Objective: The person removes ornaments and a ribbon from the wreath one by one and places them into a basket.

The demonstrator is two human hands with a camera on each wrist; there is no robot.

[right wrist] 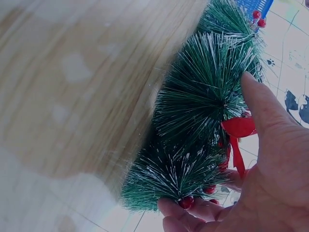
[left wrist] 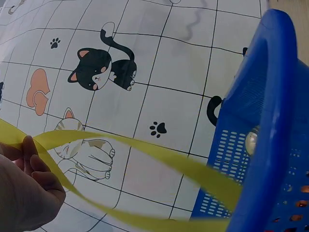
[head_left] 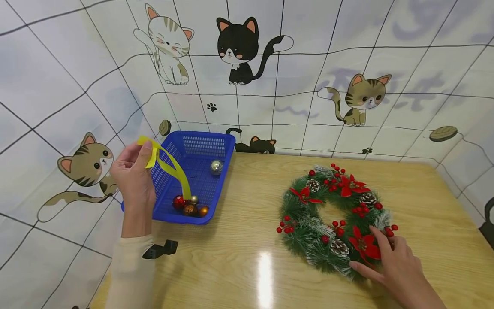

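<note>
My left hand (head_left: 133,167) is raised over the left side of the blue basket (head_left: 221,189), pinching a yellow ribbon (head_left: 177,171) between thumb and fingers. The ribbon hangs in a loop down to several small ornament balls (head_left: 190,210) at the basket's near end. In the left wrist view, the ribbon (left wrist: 159,154) stretches from the fingers to the basket rim. My right hand (head_left: 401,266) holds the near right side of a green Christmas wreath (head_left: 314,225), thumb and fingers spread across it. In the right wrist view, its fingertips (right wrist: 171,208) lie beside a red berry.
A silver ball (head_left: 216,167) lies farther back in the basket. The wreath, with red flowers, berries and pinecones, lies flat on the wooden table (head_left: 247,240). A cat-patterned cloth (head_left: 301,73) covers the wall behind and to the left. Something dark (head_left: 488,219) shows at the right edge.
</note>
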